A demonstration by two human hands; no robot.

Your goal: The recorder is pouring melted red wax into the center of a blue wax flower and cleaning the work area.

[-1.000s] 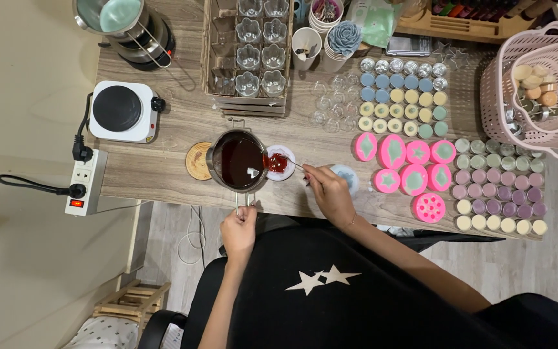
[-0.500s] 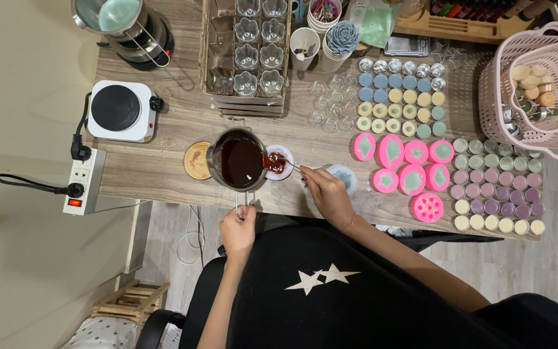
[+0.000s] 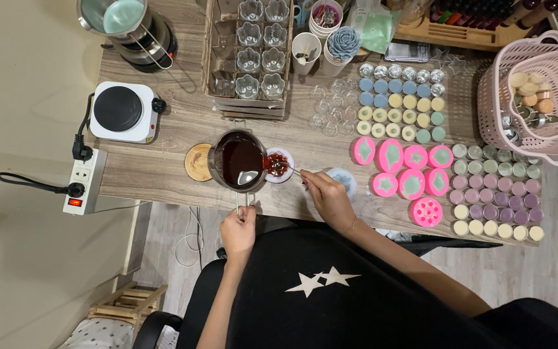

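Left hand [image 3: 238, 229] clenched on the handle of a small metal pot [image 3: 238, 161] of dark red liquid — tipped toward three o'clock over a small white dish [image 3: 279, 165]. Right hand [image 3: 328, 196] at four o'clock of the dish, pinching a thin stick [image 3: 295, 171] — tip at the dish. Round coaster [image 3: 197, 162] at nine o'clock of the pot.

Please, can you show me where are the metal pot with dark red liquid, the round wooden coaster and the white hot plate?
metal pot [image 3: 241, 161]: head view, on the dark liquid inside.
round wooden coaster [image 3: 196, 162]: head view, on its visible top.
white hot plate [image 3: 118, 109]: head view, on its black burner disc.
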